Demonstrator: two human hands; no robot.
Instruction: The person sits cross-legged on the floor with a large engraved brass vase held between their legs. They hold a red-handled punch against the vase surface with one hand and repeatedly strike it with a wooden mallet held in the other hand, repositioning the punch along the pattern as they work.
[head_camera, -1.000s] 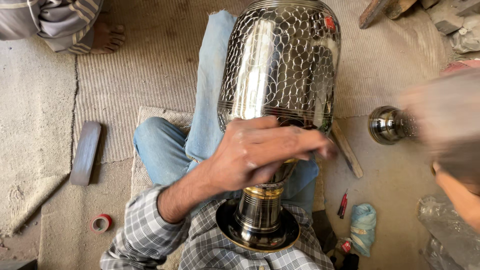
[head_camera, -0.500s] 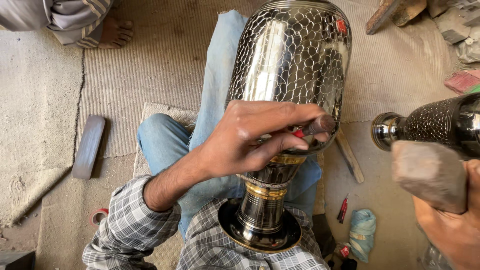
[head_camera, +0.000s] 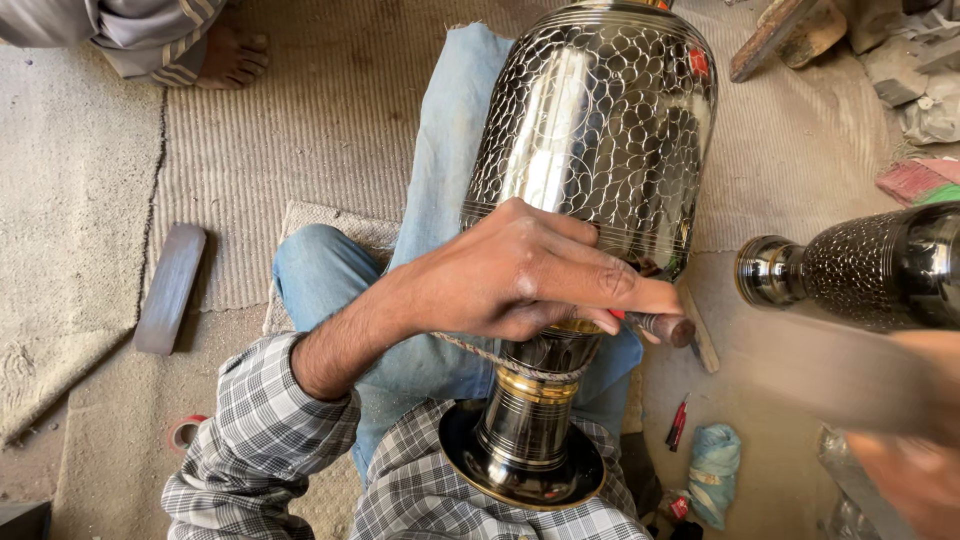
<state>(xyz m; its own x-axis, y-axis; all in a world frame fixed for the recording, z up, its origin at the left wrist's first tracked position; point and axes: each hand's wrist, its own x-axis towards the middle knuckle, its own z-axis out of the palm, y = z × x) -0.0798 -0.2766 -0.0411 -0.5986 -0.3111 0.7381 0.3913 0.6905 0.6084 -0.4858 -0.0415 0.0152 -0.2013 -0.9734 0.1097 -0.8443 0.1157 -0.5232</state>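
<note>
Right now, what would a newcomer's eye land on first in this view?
The big shiny metal vase with a scale pattern, lying across the person's lap at centre, its flared base toward the camera. The left hand rests on its lower body, gripping a small punch tool. At the right edge lies a second dark patterned vase, with the blurred right hand below it.

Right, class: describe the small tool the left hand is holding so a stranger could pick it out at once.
Start at the big engraved black metal vase lying across the person's lap. The left hand rests where its body narrows to the neck, gripping a short chisel-like tool. Only its round, dull metal end shows past the fingers, with a touch of red, unlike the flat wooden stick beside it.
</note>
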